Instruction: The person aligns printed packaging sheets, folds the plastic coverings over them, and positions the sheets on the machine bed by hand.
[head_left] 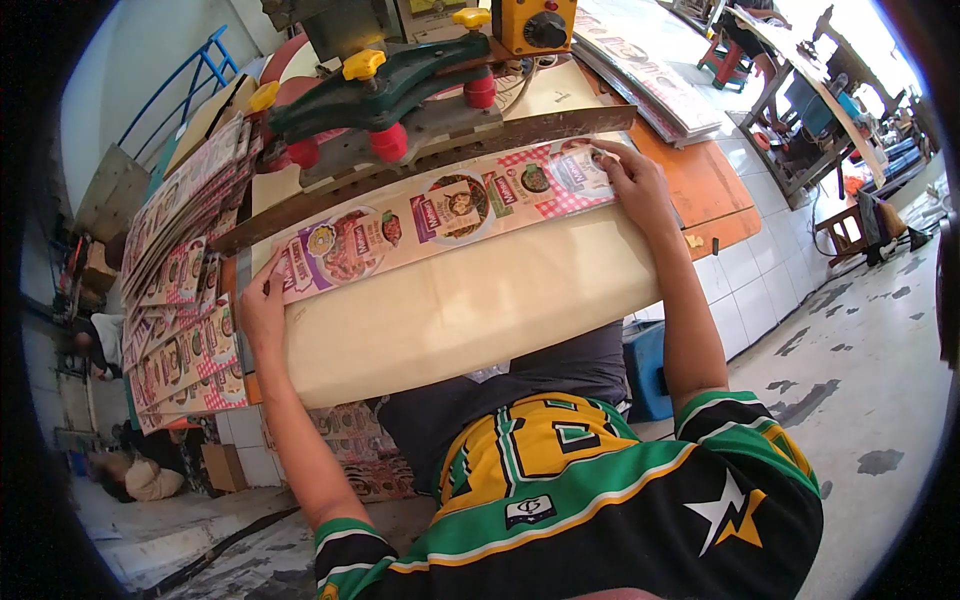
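A long printed strip (405, 225) with food pictures and a red checked pattern lies along the metal bar of a machine. My left hand (263, 315) is closed at the left end of this strip, its fingertips on the edge. At the right end my right hand (637, 188) pinches the corner, thumb and fingers close together. A plain cream sheet or surface (470, 300) spreads below the strip toward my body; I cannot tell whether it is joined to the strip.
Behind the strip stands the metal bar (440, 165), with a green clamp frame (375, 95) above it. Stacks of printed sheets (190, 340) are piled at the left; another stack (650, 75) lies back right. An orange tabletop (715, 195) borders the right side.
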